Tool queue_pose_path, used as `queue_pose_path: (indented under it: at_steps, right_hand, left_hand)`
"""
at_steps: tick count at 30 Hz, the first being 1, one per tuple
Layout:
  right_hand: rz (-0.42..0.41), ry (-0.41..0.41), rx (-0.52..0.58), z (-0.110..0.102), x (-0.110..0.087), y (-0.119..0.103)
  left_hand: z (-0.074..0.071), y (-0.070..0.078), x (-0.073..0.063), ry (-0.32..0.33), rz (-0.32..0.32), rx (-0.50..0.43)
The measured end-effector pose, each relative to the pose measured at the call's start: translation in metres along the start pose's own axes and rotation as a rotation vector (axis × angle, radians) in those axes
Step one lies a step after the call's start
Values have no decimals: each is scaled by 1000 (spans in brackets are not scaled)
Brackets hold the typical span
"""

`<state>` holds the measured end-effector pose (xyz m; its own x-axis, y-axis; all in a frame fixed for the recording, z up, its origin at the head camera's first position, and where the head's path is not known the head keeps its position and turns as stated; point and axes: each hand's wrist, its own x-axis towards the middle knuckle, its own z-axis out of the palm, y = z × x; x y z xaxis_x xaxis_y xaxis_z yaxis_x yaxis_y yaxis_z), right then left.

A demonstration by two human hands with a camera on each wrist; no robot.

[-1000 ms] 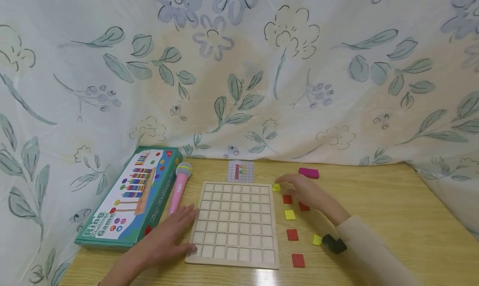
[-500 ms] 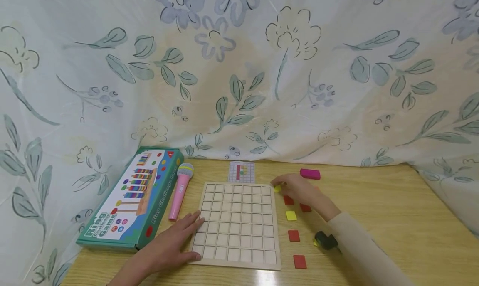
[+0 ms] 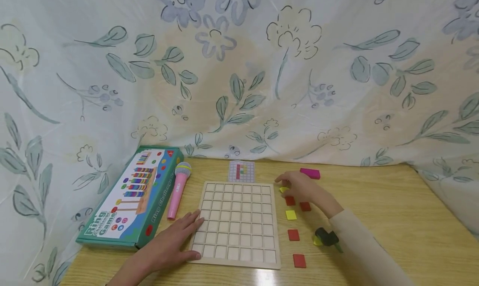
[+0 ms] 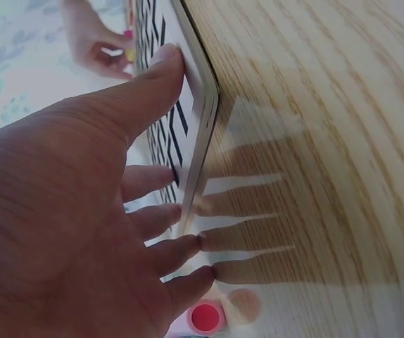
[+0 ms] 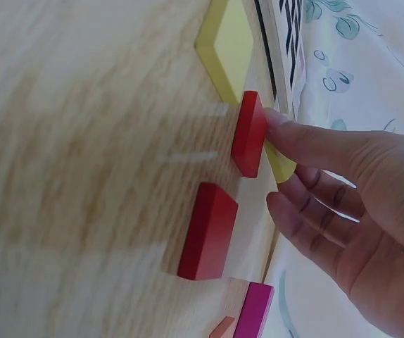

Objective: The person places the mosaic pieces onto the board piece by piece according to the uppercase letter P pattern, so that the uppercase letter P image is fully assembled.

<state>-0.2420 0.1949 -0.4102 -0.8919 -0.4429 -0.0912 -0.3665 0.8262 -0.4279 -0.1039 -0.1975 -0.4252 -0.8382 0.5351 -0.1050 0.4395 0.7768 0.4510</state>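
My left hand [image 3: 170,242] rests at the left edge of a wooden grid board [image 3: 277,236], thumb over its near left corner, fingers extended along the side. In the left wrist view the thumb [image 4: 156,74] lies on the board's face. To the right of the board's far corner, my right hand [image 3: 301,188] pinches a yellow square tile [image 3: 284,189] between thumb and fingers. The right wrist view shows this yellow tile [image 5: 279,163] partly hidden behind a red tile [image 5: 250,134]. Close by lie another red tile [image 3: 305,206] and a flat yellow tile [image 3: 290,215].
Two red tiles [image 3: 293,235] lie nearer me, right of the board. A black device [image 3: 326,237] by the right sleeve partly covers a yellow piece. Beyond the board lies a patterned card [image 3: 241,171], with a magenta block [image 3: 309,173] rightward. A pink microphone [image 3: 177,194] and game box [image 3: 131,194] lie left.
My right hand has shifted slightly right, away from the board's corner, and the yellow tile has moved with it. The left hand slid a little up the board's edge earlier, then stayed there.
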Motion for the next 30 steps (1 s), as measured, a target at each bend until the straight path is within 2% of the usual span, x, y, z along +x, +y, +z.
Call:
queue_pose_path:
  at_steps: [3, 13, 18, 26, 30]
  right_hand:
    - [19, 5, -4, -1, -1, 1]
    - [1, 20, 68, -9, -1, 3]
    - [-67, 65, 41, -11, 1, 0]
    - [-169, 123, 108, -2, 5, -11]
    - [-193, 133, 79, 0, 8, -20]
  left_hand:
    - [-1, 1, 0, -2, -5, 2]
    - [-5, 2, 1, -9, -4, -9]
    - [-3, 2, 3, -8, -15, -19]
    - [1, 3, -1, -24, -57, -47]
    - [1, 3, -2, -17, -46, -36]
